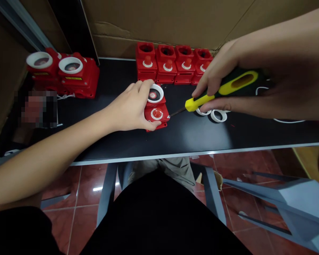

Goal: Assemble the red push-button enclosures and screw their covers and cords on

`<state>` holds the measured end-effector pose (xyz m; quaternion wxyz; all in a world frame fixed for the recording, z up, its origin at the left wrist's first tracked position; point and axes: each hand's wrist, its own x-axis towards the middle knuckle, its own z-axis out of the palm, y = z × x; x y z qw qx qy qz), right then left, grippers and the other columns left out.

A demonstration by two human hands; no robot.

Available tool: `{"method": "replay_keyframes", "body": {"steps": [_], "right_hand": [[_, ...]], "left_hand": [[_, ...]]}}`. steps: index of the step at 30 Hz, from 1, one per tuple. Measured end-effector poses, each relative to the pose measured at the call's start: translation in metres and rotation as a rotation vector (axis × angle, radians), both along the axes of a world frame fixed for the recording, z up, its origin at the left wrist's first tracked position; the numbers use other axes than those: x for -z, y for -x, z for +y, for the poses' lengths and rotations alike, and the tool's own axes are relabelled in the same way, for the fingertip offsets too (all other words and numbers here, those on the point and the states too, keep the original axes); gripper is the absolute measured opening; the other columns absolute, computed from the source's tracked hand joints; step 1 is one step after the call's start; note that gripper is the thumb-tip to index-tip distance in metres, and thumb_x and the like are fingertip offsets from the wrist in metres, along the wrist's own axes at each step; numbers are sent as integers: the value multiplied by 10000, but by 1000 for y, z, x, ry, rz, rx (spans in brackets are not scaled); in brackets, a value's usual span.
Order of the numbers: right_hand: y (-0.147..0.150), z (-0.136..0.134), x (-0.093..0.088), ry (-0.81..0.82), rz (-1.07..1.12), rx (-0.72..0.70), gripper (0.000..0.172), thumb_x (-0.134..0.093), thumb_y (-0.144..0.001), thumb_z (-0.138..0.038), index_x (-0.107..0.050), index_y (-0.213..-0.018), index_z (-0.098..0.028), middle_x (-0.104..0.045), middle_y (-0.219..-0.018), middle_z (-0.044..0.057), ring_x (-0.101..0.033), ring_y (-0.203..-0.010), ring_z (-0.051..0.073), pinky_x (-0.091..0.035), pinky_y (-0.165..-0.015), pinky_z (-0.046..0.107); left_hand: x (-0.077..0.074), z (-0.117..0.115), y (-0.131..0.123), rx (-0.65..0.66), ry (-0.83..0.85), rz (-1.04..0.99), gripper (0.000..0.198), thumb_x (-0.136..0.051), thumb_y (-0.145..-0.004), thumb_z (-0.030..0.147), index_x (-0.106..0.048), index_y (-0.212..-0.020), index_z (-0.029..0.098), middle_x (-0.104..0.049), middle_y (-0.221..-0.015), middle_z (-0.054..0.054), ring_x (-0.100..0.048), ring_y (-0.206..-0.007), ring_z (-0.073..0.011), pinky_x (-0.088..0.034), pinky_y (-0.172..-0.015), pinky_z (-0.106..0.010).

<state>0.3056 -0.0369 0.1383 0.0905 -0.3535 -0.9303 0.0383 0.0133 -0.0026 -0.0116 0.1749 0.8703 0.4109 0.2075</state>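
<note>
A red alarm box (159, 123) with a white-ringed round disc and a red dome lies on the black table. My left hand (133, 106) grips it from the left, thumb near the front edge and fingers over the back. Wrapped in my right hand (228, 81) is a yellow and black screwdriver (192, 103). Its shaft points left, and the tip meets or nearly meets the right side of the box beside the dome. White rings (218, 115) lie below the screwdriver handle, partly covered by my right hand.
Several red boxes (166, 67) with open round holes stand in a row along the cardboard wall. Two red units (78, 78) with white rings sit at the left. The black table (117, 145) has a metal front edge. A grey stool (295, 198) stands at the lower right.
</note>
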Motion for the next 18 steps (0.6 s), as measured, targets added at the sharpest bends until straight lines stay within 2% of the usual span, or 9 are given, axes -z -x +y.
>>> {"method": "replay_keyframes", "body": {"steps": [5,10,15,18], "right_hand": [[6,-2,2,-57,-46,13,558,-429,-1100,-814,-763,-1085,-368,-786,-1030,-93,-664,-809,114,-478,-762,451],[9,-5,1,-43,-24,-8,487,-456,-1105,-770,-750,-1082,-383,-798,-1053,-105,-683,-823,117,-504,-801,433],[7,-3,1,-36,-26,51,511,-497,-1066,-827,-762,-1067,-391,-805,-1020,-48,-719,-909,165,-558,-888,434],[3,3,2,-29,-35,30,474,-528,-1051,-823,-772,-1094,-420,-811,-1040,-72,-717,-893,164,-579,-892,414]], "left_hand": [[1,1,1,4,-6,-6,1094,-972,-719,591,-510,-1609,155,-653,-1537,-242,-641,-1434,-528,-506,-1252,-674],[3,2,1,7,-14,-8,1104,-970,-713,595,-504,-1614,159,-652,-1542,-240,-639,-1432,-531,-504,-1251,-681],[1,1,0,-9,8,-5,1104,-973,-702,571,-511,-1616,158,-641,-1558,-249,-630,-1443,-541,-490,-1258,-678],[0,2,-1,-6,23,-11,1100,-979,-695,565,-519,-1616,179,-644,-1557,-238,-632,-1438,-539,-493,-1256,-680]]}}
